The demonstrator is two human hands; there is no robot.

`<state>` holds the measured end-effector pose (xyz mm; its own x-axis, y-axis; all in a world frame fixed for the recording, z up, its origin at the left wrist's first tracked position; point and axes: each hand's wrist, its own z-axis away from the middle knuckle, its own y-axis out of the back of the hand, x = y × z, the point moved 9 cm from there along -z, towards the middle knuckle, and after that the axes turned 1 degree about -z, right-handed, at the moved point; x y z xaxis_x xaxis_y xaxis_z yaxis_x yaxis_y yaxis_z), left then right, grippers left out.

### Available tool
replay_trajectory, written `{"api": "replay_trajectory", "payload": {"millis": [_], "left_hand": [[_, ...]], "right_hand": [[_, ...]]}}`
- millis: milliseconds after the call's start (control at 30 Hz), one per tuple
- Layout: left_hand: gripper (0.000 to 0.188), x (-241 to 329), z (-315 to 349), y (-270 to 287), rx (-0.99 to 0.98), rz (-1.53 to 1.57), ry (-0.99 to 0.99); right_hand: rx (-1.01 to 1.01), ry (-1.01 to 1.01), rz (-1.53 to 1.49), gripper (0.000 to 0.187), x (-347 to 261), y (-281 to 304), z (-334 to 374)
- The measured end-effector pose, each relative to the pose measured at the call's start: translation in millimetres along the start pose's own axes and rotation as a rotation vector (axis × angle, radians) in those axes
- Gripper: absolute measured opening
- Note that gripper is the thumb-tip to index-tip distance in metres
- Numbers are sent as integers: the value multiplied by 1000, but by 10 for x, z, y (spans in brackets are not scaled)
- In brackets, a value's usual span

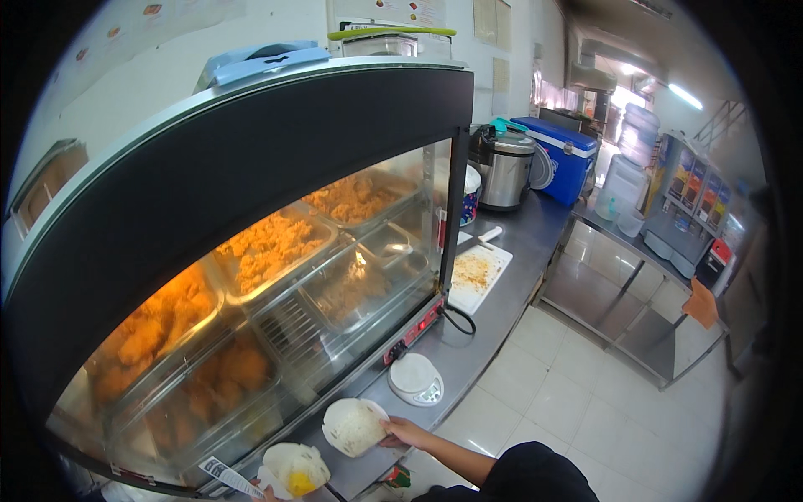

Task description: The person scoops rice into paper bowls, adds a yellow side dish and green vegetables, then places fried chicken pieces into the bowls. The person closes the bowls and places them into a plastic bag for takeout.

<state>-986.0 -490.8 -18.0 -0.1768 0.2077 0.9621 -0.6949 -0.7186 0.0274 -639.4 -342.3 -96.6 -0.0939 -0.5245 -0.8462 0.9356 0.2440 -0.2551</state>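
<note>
In my right hand [406, 432] is the rim of a white paper food container [355, 427] with white rice in it; my fingers are closed on its right side. My left hand [266, 494] shows only a little at the lower edge, beside a second white container [294, 470] that has rice and something yellow in it. A printed white paper slip [227, 477] juts out from my left fingers, which seem closed on it. Just beyond the right-hand container, a round white kitchen scale [415, 379] sits on the steel counter [493, 335].
A glass-fronted heated display cabinet [464, 192] fills the left, with trays of fried chicken [272, 251] inside. Farther along the counter are a crumb-covered white cutting board [478, 276], a knife [489, 235], a rice cooker [508, 171] and a blue cooler [560, 159]. Tiled floor [552, 376] lies right.
</note>
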Motion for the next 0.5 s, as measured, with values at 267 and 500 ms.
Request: {"api": "replay_trajectory", "payload": {"millis": [267, 500], "left_hand": [[45, -137, -337, 49, 124, -308, -83], [42, 275, -33, -1603, 47, -429, -228]], "right_hand": [[149, 450, 232, 33, -1201, 1005, 448], [537, 765, -166, 21, -2392, 3099, 208]]}}
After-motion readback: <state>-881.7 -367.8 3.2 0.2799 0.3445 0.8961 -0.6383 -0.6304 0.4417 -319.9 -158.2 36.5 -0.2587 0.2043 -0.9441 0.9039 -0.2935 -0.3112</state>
